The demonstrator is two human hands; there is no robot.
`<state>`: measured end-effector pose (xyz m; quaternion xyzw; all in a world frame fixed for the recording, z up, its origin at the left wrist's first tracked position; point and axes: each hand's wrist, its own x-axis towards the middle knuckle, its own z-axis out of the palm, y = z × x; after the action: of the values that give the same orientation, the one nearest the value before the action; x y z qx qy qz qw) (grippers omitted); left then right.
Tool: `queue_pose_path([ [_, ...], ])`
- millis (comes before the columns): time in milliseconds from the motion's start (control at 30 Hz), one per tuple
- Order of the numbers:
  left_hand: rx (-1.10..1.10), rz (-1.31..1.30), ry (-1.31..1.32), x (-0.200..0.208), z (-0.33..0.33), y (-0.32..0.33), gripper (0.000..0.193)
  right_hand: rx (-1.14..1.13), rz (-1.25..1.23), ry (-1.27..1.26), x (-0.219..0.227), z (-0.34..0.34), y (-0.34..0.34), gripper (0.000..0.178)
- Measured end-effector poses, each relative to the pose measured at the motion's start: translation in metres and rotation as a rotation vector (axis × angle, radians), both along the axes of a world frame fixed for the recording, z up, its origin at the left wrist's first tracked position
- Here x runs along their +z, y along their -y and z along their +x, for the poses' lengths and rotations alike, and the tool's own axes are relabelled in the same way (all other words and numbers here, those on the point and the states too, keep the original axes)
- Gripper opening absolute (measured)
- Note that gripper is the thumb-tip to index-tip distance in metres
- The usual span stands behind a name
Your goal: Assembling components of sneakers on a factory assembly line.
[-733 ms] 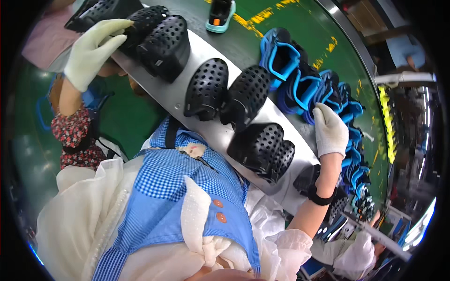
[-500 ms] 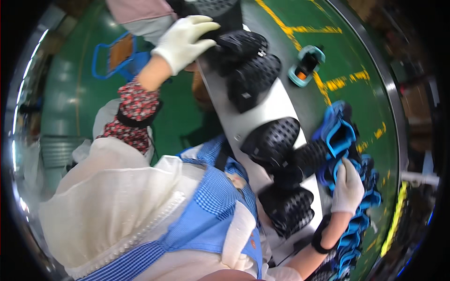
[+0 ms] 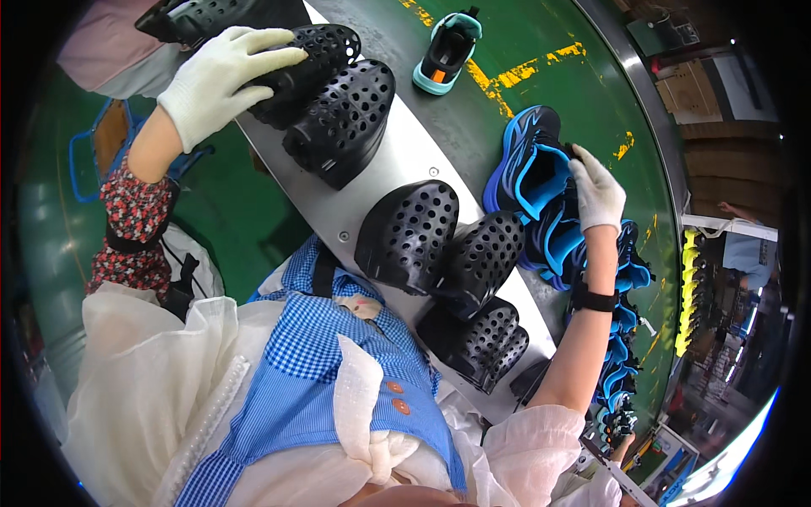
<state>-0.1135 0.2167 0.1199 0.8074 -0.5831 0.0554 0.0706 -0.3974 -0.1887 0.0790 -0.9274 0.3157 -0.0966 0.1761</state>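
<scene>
My left hand [image 3: 226,84], in a white glove, spreads its fingers over a black perforated shoe form [image 3: 325,52] on the metal bench. A second form [image 3: 345,118] lies just beside it. My right hand [image 3: 600,194], gloved too, has its fingers drawn together at the upper edge of a blue and black sneaker [image 3: 514,160] with a light blue lining. Its fingertips are partly hidden. Another blue sneaker [image 3: 547,249] sits directly below that hand. Between my hands stand more black forms, a broad one [image 3: 414,232] and a neighbour [image 3: 486,253].
A teal and black sneaker [image 3: 448,52] stands apart on the far surface. Several blue shoes [image 3: 621,372] continue in a row toward the lower right. Yellow items [image 3: 688,291] line the right side. A blue-framed stool [image 3: 110,139] and pink cloth [image 3: 114,38] are at left.
The view has swung, so the bench and shoes sit farther left and higher. My right hand has moved up along the shoes to the farther sneaker. My left hand stays by the forms.
</scene>
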Motion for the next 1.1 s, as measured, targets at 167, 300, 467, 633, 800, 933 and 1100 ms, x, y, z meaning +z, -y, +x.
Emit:
queue_pose_path([
  [167, -0.042, 0.029, 0.021, -0.005, -0.004, 0.002, 0.048, 0.222, -0.096, -0.04, 0.012, 0.017, -0.003, 0.032],
  [300, 0.141, -0.284, 0.01, -0.012, 0.001, -0.009, 0.048, 0.136, 0.1, 0.018, -0.012, 0.011, 0.011, 0.034],
  [467, 0.346, -0.635, -0.393, -0.014, -0.001, -0.009, 0.043, -0.057, 0.813, -0.026, -0.014, 0.026, 0.056, 0.039],
  [633, 0.452, -0.729, -0.49, -0.004, -0.011, -0.014, 0.037, -0.099, 0.863, -0.095, -0.018, 0.043, 0.069, 0.039],
  [800, 0.372, -0.806, -0.574, 0.008, -0.023, -0.009, 0.036, -0.045, 0.708, -0.077, -0.011, 0.05, 0.055, 0.04],
  [933, 0.221, -0.909, -0.358, 0.032, -0.053, 0.034, 0.029, 0.124, -0.211, 0.046, 0.026, 0.052, -0.005, 0.039],
  [1100, -0.144, -1.128, -0.027, 0.072, -0.078, 0.07, 0.031, 0.607, 0.9, 0.528, 0.11, 0.047, -0.149, 0.038],
])
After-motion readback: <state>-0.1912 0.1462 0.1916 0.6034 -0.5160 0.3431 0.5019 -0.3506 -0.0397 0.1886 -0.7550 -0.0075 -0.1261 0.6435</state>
